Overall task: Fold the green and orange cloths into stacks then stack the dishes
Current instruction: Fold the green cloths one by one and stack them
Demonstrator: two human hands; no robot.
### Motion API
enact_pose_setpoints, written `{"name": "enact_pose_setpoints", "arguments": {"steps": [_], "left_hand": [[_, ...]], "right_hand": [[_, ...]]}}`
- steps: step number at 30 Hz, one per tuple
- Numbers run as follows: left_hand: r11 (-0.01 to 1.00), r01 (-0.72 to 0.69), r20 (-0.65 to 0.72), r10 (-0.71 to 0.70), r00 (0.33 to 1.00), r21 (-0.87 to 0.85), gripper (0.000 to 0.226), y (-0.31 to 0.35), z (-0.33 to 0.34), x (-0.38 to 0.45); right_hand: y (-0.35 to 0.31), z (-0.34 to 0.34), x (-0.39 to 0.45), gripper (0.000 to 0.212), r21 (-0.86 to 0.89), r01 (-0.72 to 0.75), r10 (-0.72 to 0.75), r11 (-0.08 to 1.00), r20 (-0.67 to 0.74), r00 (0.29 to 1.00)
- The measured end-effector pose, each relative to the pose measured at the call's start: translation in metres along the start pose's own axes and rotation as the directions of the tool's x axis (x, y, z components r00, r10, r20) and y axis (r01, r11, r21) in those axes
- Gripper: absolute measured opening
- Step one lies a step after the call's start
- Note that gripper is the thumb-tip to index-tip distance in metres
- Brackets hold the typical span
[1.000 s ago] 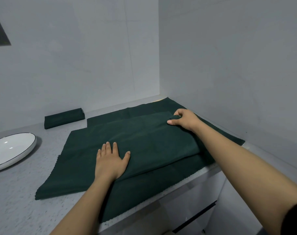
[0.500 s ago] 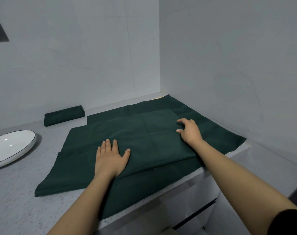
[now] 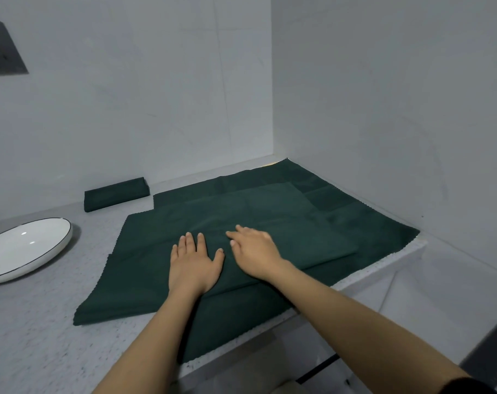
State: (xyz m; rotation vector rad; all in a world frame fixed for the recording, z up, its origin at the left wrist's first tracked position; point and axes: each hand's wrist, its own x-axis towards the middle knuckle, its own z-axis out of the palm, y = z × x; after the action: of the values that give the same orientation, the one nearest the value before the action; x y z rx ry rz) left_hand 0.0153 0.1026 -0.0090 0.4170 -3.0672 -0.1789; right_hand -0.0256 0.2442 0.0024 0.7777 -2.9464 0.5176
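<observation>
Walls (image 3: 383, 95) of pale grey meet in a corner at about 1 o'clock, above a speckled grey counter (image 3: 37, 336) that fills the lower left. Spread over the counter from the centre out toward 2 o'clock lies the green cloth (image 3: 270, 217), folded over on itself so that an upper layer sits on a wider lower one (its near edge hangs slightly past the counter's front lip). At 9 o'clock rests a white dish (image 3: 25, 248) with a thin dark rim, apart from the cloth. Toward 11 o'clock, against the back wall, sits a small folded green cloth (image 3: 115, 193). A dark wall plate (image 3: 1, 48) shows at 10 o'clock. The left hand (image 3: 193, 265) lies flat on the upper layer, fingers straight and thumb spread. Just beside it, the right hand (image 3: 256, 251) rests on the same layer with fingers extended, gripping nothing.
</observation>
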Motion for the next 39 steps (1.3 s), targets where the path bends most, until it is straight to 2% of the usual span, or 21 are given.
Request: {"name": "enact_pose_setpoints", "arguments": {"steps": [4, 11, 15, 18, 20, 23, 26, 29, 33, 39], "left_hand": [[1.0, -0.005, 0.006, 0.005, 1.0, -0.001, 0.069, -0.002, -0.002, 0.001], [1.0, -0.003, 0.011, 0.003, 1.0, 0.003, 0.069, -0.003, 0.002, 0.002], [1.0, -0.007, 0.013, 0.007, 1.0, 0.002, 0.069, -0.002, 0.002, 0.001], [1.0, -0.001, 0.017, 0.001, 1.0, 0.003, 0.069, -0.001, 0.003, -0.001], [1.0, -0.003, 0.025, 0.003, 1.0, 0.005, 0.069, 0.001, 0.005, -0.001], [1.0, -0.013, 0.024, 0.013, 1.0, -0.013, 0.069, 0.002, 0.002, -0.001], [1.0, -0.018, 0.032, 0.018, 0.999, -0.009, 0.069, 0.0, 0.0, -0.002], [1.0, -0.016, 0.033, 0.016, 0.999, -0.02, 0.068, 0.0, 0.0, -0.001], [0.998, -0.063, 0.052, 0.064, 0.997, -0.032, 0.064, -0.004, -0.003, 0.002], [0.989, -0.14, 0.051, 0.142, 0.988, -0.042, 0.055, -0.066, -0.009, 0.004]], "right_hand": [[0.015, 0.003, -0.005, 0.051, -0.1, -0.098, 0.106, 0.99, 0.084, 0.991], [0.101, -0.026, -0.024, 0.057, -0.181, -0.373, 0.388, 0.91, 0.052, 0.92], [0.113, -0.032, -0.026, 0.058, -0.186, -0.431, 0.447, 0.883, 0.055, 0.893], [0.103, -0.031, -0.025, 0.057, -0.276, -0.451, 0.479, 0.849, 0.038, 0.877], [0.085, -0.03, -0.023, 0.055, -0.299, -0.395, 0.41, 0.869, -0.014, 0.912], [0.034, -0.026, -0.011, 0.051, -0.081, -0.168, 0.166, 0.982, -0.028, 0.986], [-0.009, -0.012, 0.004, 0.048, 0.062, -0.034, 0.031, 0.998, 0.048, 0.998], [-0.013, 0.007, 0.01, 0.049, -0.003, -0.066, 0.066, 0.998, 0.095, 0.993], [-0.007, 0.011, 0.011, 0.05, -0.09, -0.085, 0.093, 0.992, 0.088, 0.992], [-0.009, 0.014, 0.013, 0.05, -0.107, -0.085, 0.094, 0.991, 0.075, 0.993]]}}
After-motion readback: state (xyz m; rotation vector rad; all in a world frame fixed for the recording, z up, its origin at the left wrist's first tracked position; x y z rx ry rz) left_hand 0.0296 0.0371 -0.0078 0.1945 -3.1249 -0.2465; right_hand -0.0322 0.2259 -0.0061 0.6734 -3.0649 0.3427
